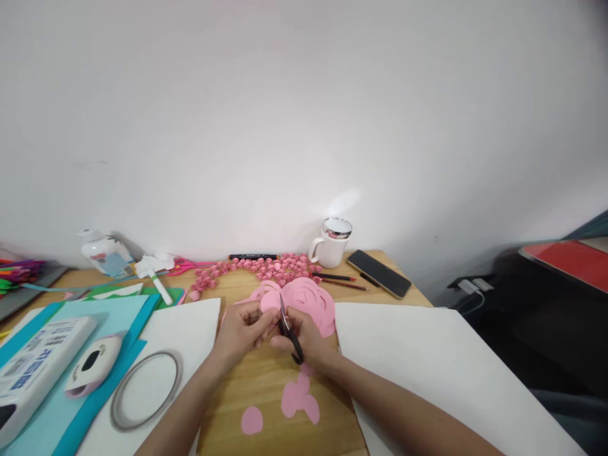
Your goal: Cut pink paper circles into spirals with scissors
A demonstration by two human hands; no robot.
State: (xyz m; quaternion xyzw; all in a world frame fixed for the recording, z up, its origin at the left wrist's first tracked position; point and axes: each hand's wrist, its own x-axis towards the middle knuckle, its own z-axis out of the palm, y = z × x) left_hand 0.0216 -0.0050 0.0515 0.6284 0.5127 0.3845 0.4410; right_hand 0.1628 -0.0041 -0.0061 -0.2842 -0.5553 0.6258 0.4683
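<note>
Right hand (304, 339) grips black-handled scissors (289, 332); left hand (244, 329) pinches a pink paper circle (270, 301), both just before the white mug (330, 244).

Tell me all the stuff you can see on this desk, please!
pink paper circle: one, pink, held in the left hand
scissors: one pair, black handles, in the right hand
pink paper discs: a pile, pink, behind the hands
pink offcuts: several, pink, on the wood near the person
rolled paper bits: many, pink, at the back
mug: one, white, back by the wall
phone: one, black, right of the mug
white sheet: one, white, right side
ring: one, grey, left
left hand: one, pinching the circle
right hand: one, gripping the scissors
</note>
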